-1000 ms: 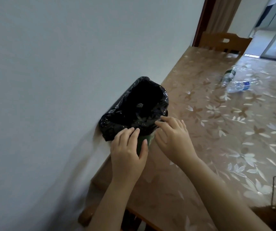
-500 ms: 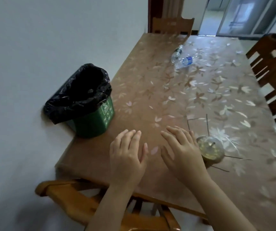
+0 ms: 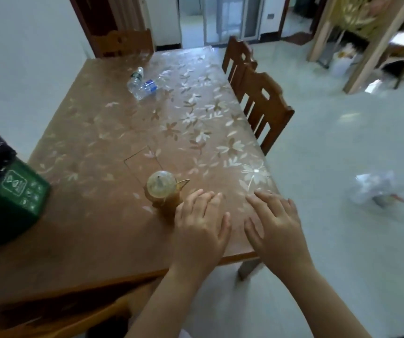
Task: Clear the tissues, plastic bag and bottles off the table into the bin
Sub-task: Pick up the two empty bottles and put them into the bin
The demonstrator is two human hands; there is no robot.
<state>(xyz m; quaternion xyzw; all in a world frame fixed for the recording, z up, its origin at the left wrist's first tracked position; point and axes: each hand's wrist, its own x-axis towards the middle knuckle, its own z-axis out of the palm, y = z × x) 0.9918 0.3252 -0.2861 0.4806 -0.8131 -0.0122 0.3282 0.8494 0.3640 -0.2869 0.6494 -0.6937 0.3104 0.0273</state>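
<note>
The floor [image 3: 342, 167] lies open to the right of both hands, with a plastic bag [image 3: 376, 189] on it, well apart from the right hand [image 3: 275, 225]. The table [image 3: 113, 152] spreads ahead; its near-right corner sits under the hands. The green bin [image 3: 13, 198], black-lined, stands far left of the left hand [image 3: 199, 225]; its contents are hidden and its white label is unreadable. Two bottles [image 3: 141, 84] lie far ahead, touching. A jar [image 3: 163, 191] stands just beside the left fingers. Both hands are flat, spread and empty.
</note>
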